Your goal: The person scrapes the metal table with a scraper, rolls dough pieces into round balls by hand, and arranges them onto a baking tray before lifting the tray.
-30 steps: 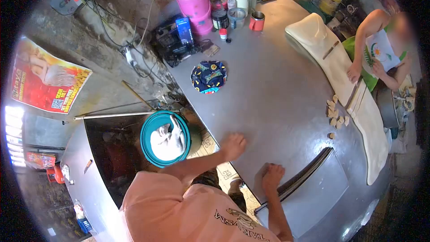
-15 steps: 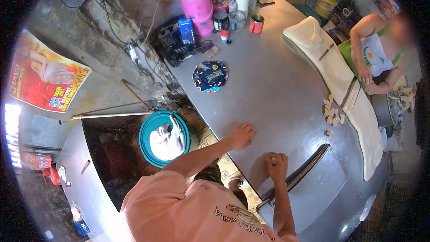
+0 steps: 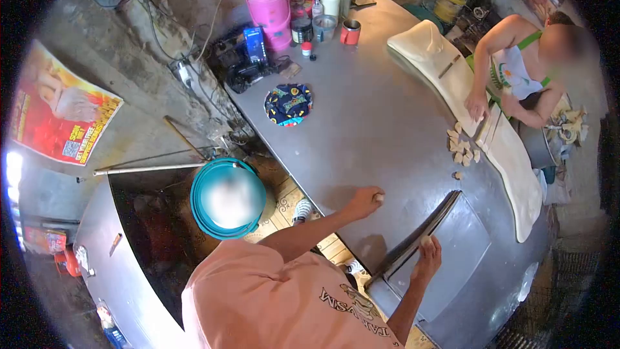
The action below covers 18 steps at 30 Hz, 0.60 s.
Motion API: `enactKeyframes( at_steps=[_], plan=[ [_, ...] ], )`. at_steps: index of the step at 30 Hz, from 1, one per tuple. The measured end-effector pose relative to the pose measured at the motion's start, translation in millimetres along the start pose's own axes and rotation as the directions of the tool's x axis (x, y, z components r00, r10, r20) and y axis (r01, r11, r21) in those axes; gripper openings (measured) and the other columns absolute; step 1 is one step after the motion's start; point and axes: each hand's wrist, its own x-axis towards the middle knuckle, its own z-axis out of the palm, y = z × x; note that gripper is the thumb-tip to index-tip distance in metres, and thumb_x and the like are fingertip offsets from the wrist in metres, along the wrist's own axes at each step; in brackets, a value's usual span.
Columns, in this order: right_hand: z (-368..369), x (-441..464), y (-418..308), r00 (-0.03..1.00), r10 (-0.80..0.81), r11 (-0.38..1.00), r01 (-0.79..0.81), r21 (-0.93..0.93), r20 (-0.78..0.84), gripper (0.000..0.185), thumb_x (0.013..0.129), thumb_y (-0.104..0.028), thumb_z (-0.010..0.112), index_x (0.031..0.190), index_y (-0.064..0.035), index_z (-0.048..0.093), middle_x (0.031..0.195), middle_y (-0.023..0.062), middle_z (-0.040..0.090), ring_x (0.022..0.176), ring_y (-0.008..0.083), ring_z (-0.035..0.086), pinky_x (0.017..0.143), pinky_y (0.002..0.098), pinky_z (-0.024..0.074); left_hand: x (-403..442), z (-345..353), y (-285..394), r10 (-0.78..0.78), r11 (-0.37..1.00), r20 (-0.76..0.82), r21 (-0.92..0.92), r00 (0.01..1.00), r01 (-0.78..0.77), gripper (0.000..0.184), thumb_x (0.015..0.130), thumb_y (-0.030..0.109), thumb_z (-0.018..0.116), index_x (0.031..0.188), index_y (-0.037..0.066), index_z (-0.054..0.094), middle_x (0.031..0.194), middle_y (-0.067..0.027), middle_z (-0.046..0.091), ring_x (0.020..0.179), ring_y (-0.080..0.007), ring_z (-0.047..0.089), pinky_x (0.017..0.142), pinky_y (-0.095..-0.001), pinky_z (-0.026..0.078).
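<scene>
Small pale piece (image 3: pixel 380 198) is pinched in curled left hand (image 3: pixel 367 201), left of tray stack (image 3: pixel 455 265). Second pale piece (image 3: pixel 425 241) is gripped in half-closed right hand (image 3: pixel 430 257), shifted over the stack from its left edge since last frame. Cut pieces (image 3: pixel 462 145) are heaped beyond the stack. "GET YOUR FREE" is printed on poster (image 3: pixel 68 103), far left of it.

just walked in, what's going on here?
The camera wearer's left hand holds a small pale piece, apparently dough, over the table; the right hand holds another pale piece over the stacked flat trays. Similar loose pieces lie clustered beside a long dough strip. Across the table, a co-worker's hand is at that strip.
</scene>
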Motion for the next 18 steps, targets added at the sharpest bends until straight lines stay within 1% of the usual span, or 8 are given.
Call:
enactKeyframes(
  at_steps=[2, 5, 6, 8, 14, 15, 17, 18],
  plan=[
    [-40.9, -3.2, 3.7, 0.999, -0.036, 0.988, 0.034, 0.148, 0.01, 0.037, 0.09, -0.009, 0.058, 0.124, 0.0041, 0.049, 0.117, 0.0127, 0.056, 0.107, 0.0213, 0.057, 0.095, 0.0323, 0.0474, -0.9, 55.6, -9.7, -0.062, 0.99, -0.002, -0.128, 0.998, 0.061, 0.027, 0.078, 0.015, 0.064, 0.101, 0.002, 0.062, 0.087, -0.0143, 0.065, 0.08, -0.0236, 0.063, 0.072, -0.0343, 0.049],
    [-85.0, -11.3, -11.4, 0.999, -0.046, 0.979, 0.049, 0.199, -0.02, 0.036, 0.086, -0.008, 0.063, 0.118, 0.0046, 0.054, 0.109, 0.0114, 0.059, 0.1, 0.0188, 0.058, 0.09, 0.0303, 0.0486, -7.4, 125.5, -11.7, -0.12, 0.959, -0.055, -0.265, 0.991, 0.101, 0.029, 0.081, 0.019, 0.064, 0.103, 0.002, 0.061, 0.086, -0.0128, 0.066, 0.079, -0.0209, 0.063, 0.073, -0.0331, 0.05],
    [-103.3, -11.5, -11.5, 0.999, -0.051, 0.978, 0.053, 0.2, -0.015, 0.036, 0.086, -0.008, 0.063, 0.118, 0.0046, 0.054, 0.109, 0.0114, 0.059, 0.1, 0.0188, 0.058, 0.09, 0.0303, 0.0486, -10.0, 144.7, -9.1, -0.122, 0.954, -0.118, -0.289, 0.985, 0.084, 0.029, 0.082, 0.021, 0.064, 0.103, 0.003, 0.061, 0.085, -0.0121, 0.066, 0.078, -0.0202, 0.063, 0.073, -0.033, 0.05],
    [-141.4, -14.1, -10.9, 0.996, -0.087, 0.992, 0.087, -0.095, -0.003, 0.039, 0.09, -0.008, 0.058, 0.126, 0.0037, 0.048, 0.117, 0.0134, 0.056, 0.109, 0.0219, 0.055, 0.097, 0.0327, 0.0445, -17.1, 173.2, -2.3, -0.15, 0.954, -0.157, -0.281, 0.976, 0.102, 0.03, 0.082, 0.022, 0.064, 0.104, 0.003, 0.061, 0.085, -0.0121, 0.067, 0.078, -0.0199, 0.063, 0.073, -0.0329, 0.05],
    [-144.3, -13.1, -33.9, 0.999, -0.02, 0.999, 0.019, 0.032, 0.028, 0.039, 0.084, -0.003, 0.064, 0.121, 0.0035, 0.053, 0.109, 0.0092, 0.059, 0.1, 0.0173, 0.056, 0.09, 0.0288, 0.0464, -37.2, 205.0, 8.1, -0.231, 0.918, -0.113, -0.356, 0.966, 0.177, 0.026, 0.081, 0.023, 0.064, 0.098, 0.002, 0.064, 0.083, -0.0137, 0.066, 0.075, -0.0211, 0.063, 0.072, -0.0332, 0.05],
    [-133.2, -11.3, -37.8, 0.999, -0.027, 0.999, 0.026, 0.03, 0.035, 0.039, 0.084, -0.003, 0.064, 0.121, 0.0035, 0.053, 0.109, 0.0092, 0.059, 0.1, 0.0173, 0.056, 0.09, 0.0288, 0.0464, -31.1, 206.7, -0.8, -0.227, 0.917, -0.122, -0.36, 0.966, 0.171, 0.026, 0.081, 0.023, 0.064, 0.098, 0.002, 0.064, 0.083, -0.0137, 0.066, 0.075, -0.0211, 0.063, 0.072, -0.0332, 0.05],
    [-101.7, -7.4, -48.3, 0.994, -0.092, 0.996, 0.092, 0.003, 0.06, 0.038, 0.084, -0.003, 0.065, 0.12, 0.0043, 0.054, 0.109, 0.0088, 0.059, 0.099, 0.0168, 0.056, 0.089, 0.0291, 0.0461, -23.4, 204.3, -15.9, -0.008, 0.961, 0.012, -0.275, 1.0, 0.011, 0.038, 0.085, 0.039, 0.059, 0.103, 0.006, 0.063, 0.089, -0.016, 0.066, 0.081, -0.0271, 0.064, 0.075, -0.0385, 0.05],
    [-80.7, -3.3, -54.6, 0.993, -0.103, 0.995, 0.103, 0.001, 0.066, 0.038, 0.084, -0.003, 0.065, 0.12, 0.0043, 0.054, 0.109, 0.0088, 0.059, 0.099, 0.0168, 0.056, 0.089, 0.0291, 0.0461, -20.1, 187.1, -8.8, 0.052, 0.971, 0.062, -0.238, 0.997, -0.036, 0.037, 0.086, 0.037, 0.058, 0.102, 0.004, 0.063, 0.089, -0.0173, 0.065, 0.082, -0.0289, 0.063, 0.075, -0.0391, 0.05]
  ],
)
